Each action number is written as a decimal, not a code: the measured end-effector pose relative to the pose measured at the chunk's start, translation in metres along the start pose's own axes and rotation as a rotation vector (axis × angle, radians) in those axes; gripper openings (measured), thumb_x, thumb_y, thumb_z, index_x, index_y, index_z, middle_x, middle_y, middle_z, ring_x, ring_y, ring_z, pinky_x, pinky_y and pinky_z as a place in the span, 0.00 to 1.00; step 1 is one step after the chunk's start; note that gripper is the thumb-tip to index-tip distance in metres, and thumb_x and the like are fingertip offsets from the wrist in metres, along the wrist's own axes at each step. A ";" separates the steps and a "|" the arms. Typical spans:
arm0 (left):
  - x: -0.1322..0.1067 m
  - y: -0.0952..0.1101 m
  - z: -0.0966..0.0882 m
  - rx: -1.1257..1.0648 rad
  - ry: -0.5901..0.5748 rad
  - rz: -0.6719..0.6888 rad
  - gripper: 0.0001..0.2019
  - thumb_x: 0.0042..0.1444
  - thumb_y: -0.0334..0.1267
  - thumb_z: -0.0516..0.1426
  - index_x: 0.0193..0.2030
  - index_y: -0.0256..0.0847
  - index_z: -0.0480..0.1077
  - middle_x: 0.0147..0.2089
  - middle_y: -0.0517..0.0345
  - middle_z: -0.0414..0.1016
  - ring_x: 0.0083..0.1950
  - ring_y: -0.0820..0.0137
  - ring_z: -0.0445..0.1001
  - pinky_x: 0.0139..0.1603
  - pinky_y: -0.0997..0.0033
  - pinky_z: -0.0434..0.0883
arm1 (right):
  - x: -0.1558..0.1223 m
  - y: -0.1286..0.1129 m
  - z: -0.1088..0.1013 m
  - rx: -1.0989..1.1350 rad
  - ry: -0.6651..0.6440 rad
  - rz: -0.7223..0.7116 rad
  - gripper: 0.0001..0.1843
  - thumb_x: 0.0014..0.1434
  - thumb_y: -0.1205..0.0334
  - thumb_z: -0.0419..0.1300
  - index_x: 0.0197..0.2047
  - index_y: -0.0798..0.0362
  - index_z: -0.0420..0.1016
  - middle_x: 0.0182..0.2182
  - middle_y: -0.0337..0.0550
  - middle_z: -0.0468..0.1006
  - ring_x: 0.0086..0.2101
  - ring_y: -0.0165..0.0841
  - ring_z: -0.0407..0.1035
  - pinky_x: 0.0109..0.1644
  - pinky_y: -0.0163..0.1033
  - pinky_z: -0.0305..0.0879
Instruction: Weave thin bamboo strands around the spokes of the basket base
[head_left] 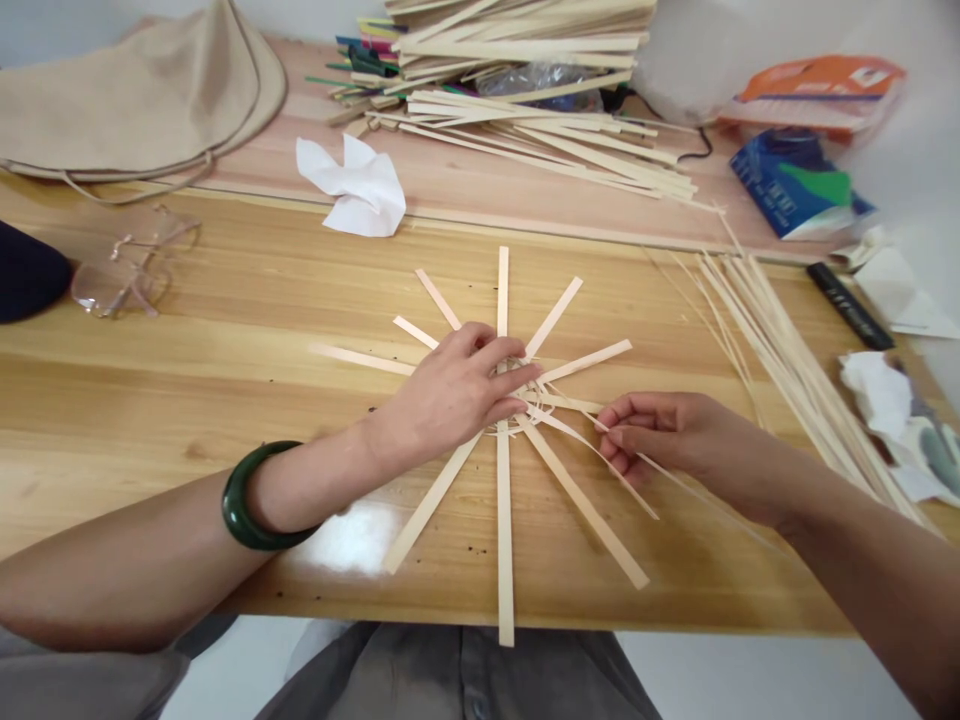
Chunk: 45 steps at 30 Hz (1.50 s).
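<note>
A starburst of flat bamboo strips [504,540] radiates across the wooden table [150,400] from a small woven hub [516,372]. My left hand [457,390] lies over the hub, its fingers pressing on it and hiding most of the weave. A dark green bangle [247,495] circles that wrist. To the right, my right hand [652,430] pinches a thin bamboo strand [697,498] between thumb and fingers. The strand runs from the hub, past the hand, and out toward the lower right.
A loose bundle of thin bamboo strands [795,370] lies at the right. Wider strips [525,60] are piled at the back, near crumpled white tissue [356,190]. Eyeglasses [135,265] and a beige cloth bag [112,90] sit at the left. A black marker [850,305] lies at right.
</note>
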<state>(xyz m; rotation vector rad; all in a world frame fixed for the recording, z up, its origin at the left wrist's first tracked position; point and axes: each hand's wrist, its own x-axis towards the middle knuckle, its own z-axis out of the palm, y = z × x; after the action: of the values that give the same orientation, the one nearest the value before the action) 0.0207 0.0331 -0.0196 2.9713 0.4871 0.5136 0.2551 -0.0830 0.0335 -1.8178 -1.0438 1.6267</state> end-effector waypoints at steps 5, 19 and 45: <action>0.000 0.000 0.000 -0.037 -0.007 -0.019 0.21 0.67 0.48 0.52 0.60 0.41 0.70 0.57 0.49 0.71 0.53 0.56 0.63 0.57 0.54 0.67 | -0.020 0.011 0.005 0.420 -0.010 0.243 0.14 0.53 0.56 0.70 0.40 0.54 0.80 0.33 0.43 0.80 0.25 0.26 0.71 0.26 0.29 0.72; -0.001 0.000 0.001 -0.105 0.028 -0.059 0.20 0.67 0.47 0.52 0.60 0.42 0.72 0.58 0.48 0.70 0.54 0.57 0.60 0.59 0.55 0.67 | -0.063 0.047 0.048 0.525 0.290 0.270 0.22 0.54 0.42 0.65 0.42 0.51 0.77 0.25 0.36 0.73 0.15 0.18 0.49 0.12 0.23 0.44; -0.001 0.025 -0.013 0.155 -0.079 -0.185 0.18 0.66 0.46 0.54 0.59 0.43 0.71 0.55 0.53 0.72 0.51 0.55 0.66 0.53 0.55 0.71 | -0.057 0.060 0.133 -0.298 0.370 -0.376 0.11 0.68 0.58 0.51 0.44 0.51 0.73 0.22 0.35 0.74 0.21 0.27 0.69 0.24 0.30 0.63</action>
<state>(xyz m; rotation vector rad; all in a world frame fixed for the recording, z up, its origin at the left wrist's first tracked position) 0.0229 0.0094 -0.0039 3.0329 0.8190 0.3543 0.1385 -0.1816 -0.0016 -1.8664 -1.3999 0.9127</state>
